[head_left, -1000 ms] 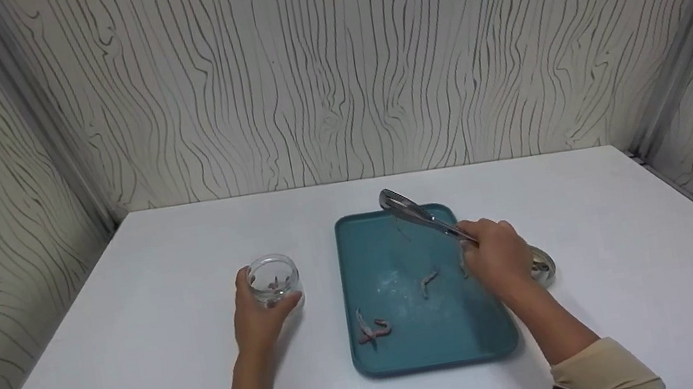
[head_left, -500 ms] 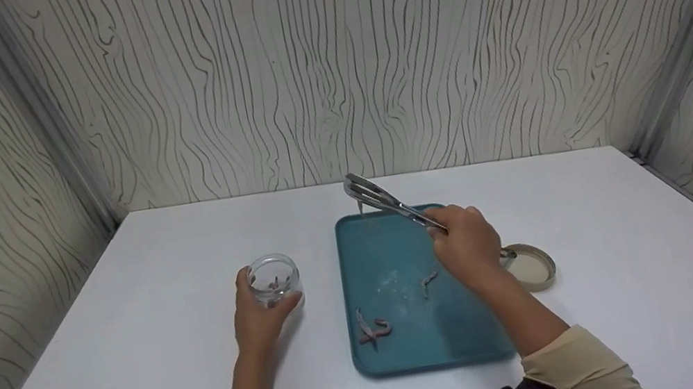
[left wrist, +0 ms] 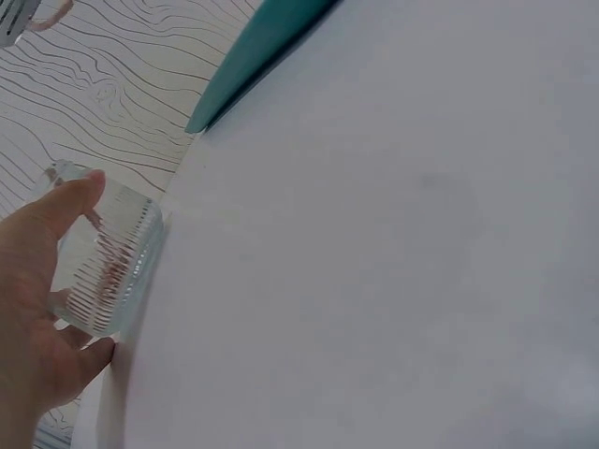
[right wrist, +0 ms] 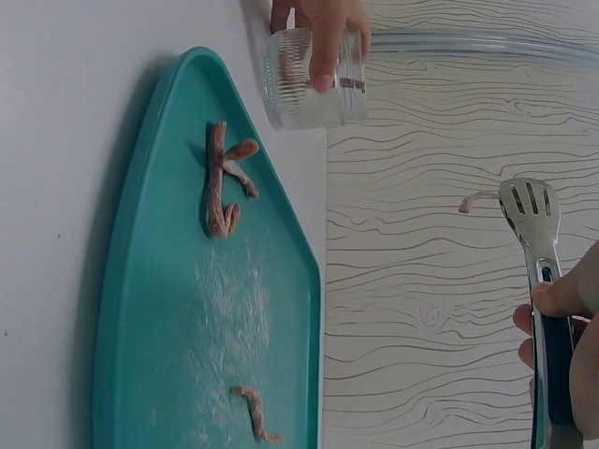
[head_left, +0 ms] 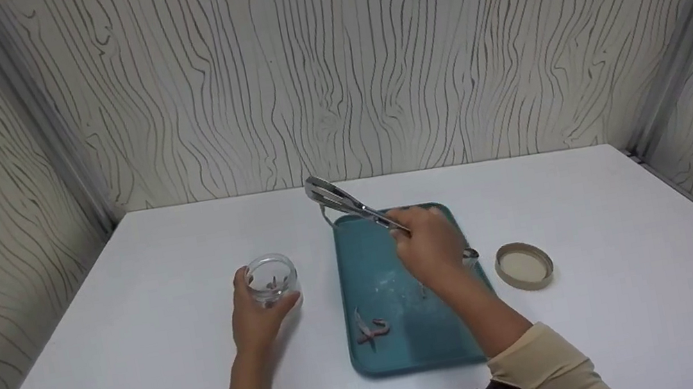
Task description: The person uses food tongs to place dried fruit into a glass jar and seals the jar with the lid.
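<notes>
Strip held aloft in tongs, jar gripped at left

The right hand (head_left: 428, 240) grips metal tongs (head_left: 355, 205), with a pinkish strip (head_left: 326, 215) hanging from their head near the far left corner of the teal tray (head_left: 391, 250). The left hand (head_left: 259, 318) wraps round the glass jar (head_left: 271, 281), left of the tray on the white tabletop (head_left: 136, 370), its mouth facing up.

The strip looks soft and is held by one end, so a firm, even squeeze and slow travel should suit it best; a loosened grip could drop it. The dangling end is best kept clear of any rim, and the jar held steady.

The head view alone shows the lid (head_left: 525, 266), lying right of the tray. The right-wrist view shows the slots in the tongs' head, plus a lone strip (right wrist: 253, 412) that the right arm mostly hides from the head camera. The left-wrist view shows reddish pieces (left wrist: 110, 271) through the jar's ribbed side.
</notes>
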Tool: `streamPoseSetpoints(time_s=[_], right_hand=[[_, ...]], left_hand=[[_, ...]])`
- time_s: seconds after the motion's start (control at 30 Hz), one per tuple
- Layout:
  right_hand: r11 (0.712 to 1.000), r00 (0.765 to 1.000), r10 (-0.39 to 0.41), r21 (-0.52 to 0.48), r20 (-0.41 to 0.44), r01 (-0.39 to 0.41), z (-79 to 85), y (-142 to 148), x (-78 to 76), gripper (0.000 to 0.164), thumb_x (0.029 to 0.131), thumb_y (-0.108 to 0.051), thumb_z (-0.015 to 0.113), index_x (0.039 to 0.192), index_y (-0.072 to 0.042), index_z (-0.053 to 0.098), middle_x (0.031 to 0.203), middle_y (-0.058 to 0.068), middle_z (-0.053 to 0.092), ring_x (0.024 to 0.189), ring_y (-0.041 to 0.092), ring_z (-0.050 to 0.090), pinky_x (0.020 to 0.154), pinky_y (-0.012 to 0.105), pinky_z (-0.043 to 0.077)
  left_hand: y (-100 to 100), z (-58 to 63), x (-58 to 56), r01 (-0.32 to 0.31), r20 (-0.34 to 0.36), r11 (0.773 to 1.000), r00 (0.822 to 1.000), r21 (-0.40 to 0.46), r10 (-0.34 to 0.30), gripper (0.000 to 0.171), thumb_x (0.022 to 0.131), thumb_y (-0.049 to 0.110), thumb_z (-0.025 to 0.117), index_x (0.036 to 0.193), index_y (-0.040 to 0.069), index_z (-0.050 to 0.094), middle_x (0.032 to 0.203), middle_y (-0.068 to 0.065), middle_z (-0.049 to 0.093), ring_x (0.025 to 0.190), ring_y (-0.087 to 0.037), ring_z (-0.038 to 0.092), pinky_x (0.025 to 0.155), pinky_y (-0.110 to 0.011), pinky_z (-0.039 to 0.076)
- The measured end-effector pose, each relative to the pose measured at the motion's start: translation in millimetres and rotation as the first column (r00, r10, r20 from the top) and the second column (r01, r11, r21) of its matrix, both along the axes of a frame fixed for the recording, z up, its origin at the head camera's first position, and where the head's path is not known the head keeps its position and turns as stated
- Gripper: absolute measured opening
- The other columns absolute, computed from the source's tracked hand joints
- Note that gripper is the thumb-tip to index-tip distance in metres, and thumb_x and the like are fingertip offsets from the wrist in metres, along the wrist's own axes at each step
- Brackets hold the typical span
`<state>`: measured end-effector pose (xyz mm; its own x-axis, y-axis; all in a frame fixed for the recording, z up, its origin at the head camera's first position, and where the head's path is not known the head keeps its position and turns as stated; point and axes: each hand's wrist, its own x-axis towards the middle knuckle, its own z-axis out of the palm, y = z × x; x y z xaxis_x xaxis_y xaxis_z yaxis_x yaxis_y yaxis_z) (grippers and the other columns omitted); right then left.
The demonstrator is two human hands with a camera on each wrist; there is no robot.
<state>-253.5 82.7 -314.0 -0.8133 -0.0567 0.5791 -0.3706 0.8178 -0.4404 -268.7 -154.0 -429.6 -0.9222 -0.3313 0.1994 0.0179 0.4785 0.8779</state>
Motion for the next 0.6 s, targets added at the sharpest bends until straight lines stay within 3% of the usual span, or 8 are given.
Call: streamPoseSetpoints(time_s=[0.17,0.47,0.6], right_hand=[[0.999,0.999,0.032,-0.021,0.012,-0.032,-2.0,-13,0.4,0.015,0.078,-0.008,0.062,0.091,-0.013,0.066,0.075,0.000,0.059,0.065,0.018,0.049,0.050,0.031,0.041],[0.997,0.997,0.069,-0.050,0.037,-0.067,-6.7,-34,2.4,0.019,0.079,-0.007,0.060,0.096,-0.010,0.066,0.086,0.001,0.063,0.072,0.018,0.052,0.056,0.031,0.044],[0.996,0.996,0.068,-0.058,0.062,-0.064,-9.6,-41,2.8,0.018,0.079,-0.007,0.060,0.095,-0.011,0.066,0.083,0.001,0.062,0.070,0.016,0.051,0.056,0.030,0.044]], left_hand=[[0,-0.3,-1.0,0.000,0.005,1.000,1.000,-0.009,0.000,0.085,0.065,0.025,0.074,0.132,0.011,0.023,0.134,-0.013,0.031,0.123,-0.030,0.025,0.099,-0.045,0.019],[0,0.7,-1.9,-0.010,-0.002,0.999,1.000,-0.042,0.010,0.085,0.064,0.026,0.075,0.130,0.011,0.023,0.132,-0.012,0.033,0.122,-0.029,0.026,0.099,-0.045,0.020],[0,0.2,-1.9,-0.011,0.010,0.999,1.000,-0.038,0.011,0.086,0.064,0.027,0.075,0.131,0.011,0.023,0.133,-0.013,0.032,0.122,-0.030,0.025,0.099,-0.045,0.019]])
